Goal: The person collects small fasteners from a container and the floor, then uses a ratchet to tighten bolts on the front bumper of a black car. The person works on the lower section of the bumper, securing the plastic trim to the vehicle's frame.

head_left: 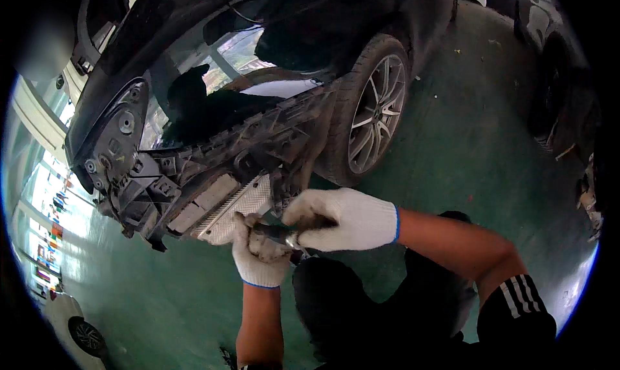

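Note:
My left hand (259,254) in a soiled white glove, at lower centre, has its fingers wrapped round a dark tool (272,230) with a silver metal end (290,240). My right hand (342,218), also gloved, has its fingers curled at that metal end; exactly what they pinch is partly hidden. Just beyond my hands is the stripped end of a black car (181,34), with exposed brackets (152,176) and a ribbed silver shield (219,218) low down.
A spoked wheel (374,112) stands right of my hands, a second dark car (536,28) at the far right, a white car (64,321) at lower left. The green floor (458,150) runs between and beneath them. My dark-clad knees (329,299) are below my hands.

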Action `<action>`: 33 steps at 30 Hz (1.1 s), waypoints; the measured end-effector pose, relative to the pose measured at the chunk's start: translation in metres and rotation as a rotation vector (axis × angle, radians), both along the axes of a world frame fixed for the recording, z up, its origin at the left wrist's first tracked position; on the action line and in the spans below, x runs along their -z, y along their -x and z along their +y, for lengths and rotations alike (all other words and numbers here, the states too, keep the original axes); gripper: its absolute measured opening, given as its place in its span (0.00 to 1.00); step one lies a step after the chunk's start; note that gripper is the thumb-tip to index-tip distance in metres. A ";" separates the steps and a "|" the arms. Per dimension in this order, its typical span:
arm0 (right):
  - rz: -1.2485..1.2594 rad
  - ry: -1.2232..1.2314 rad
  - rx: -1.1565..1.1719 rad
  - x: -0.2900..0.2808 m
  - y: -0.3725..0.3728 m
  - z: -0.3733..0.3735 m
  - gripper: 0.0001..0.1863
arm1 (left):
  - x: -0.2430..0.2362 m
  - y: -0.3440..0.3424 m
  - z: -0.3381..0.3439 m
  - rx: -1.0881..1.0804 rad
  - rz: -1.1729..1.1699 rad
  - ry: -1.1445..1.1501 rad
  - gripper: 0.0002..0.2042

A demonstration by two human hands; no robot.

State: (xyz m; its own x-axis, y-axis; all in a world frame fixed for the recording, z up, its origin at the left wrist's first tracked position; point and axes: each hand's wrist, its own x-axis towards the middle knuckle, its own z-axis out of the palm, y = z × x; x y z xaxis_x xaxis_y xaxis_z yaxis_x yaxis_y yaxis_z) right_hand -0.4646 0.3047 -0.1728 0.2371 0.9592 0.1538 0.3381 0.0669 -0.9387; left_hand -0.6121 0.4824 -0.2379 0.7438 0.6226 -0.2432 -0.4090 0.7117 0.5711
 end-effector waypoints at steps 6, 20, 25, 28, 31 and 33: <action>0.678 -0.009 0.051 0.046 -0.006 -0.009 0.30 | 0.014 -0.006 -0.017 0.040 0.028 -0.051 0.18; 0.355 0.223 0.781 0.050 -0.013 -0.089 0.26 | 0.121 -0.030 -0.027 0.303 0.049 0.100 0.15; 0.407 0.291 0.735 0.055 -0.004 -0.103 0.26 | 0.104 -0.045 -0.039 0.161 0.099 0.067 0.13; 0.331 0.258 0.722 0.055 -0.002 -0.101 0.26 | 0.119 -0.044 -0.027 0.191 0.061 -0.004 0.13; 0.346 0.251 0.725 0.050 0.001 -0.100 0.25 | 0.116 -0.044 -0.026 0.197 0.026 -0.052 0.14; 0.322 0.219 0.711 0.049 0.002 -0.097 0.25 | 0.113 -0.042 -0.022 0.194 -0.025 -0.040 0.15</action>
State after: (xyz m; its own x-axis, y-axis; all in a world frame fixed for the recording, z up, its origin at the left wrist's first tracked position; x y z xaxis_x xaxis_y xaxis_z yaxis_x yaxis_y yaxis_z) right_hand -0.4669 0.2073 -0.2216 0.8020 0.5628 -0.2002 -0.0589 -0.2590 -0.9641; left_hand -0.5704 0.4607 -0.3506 0.8563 0.4755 -0.2016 -0.2803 0.7557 0.5919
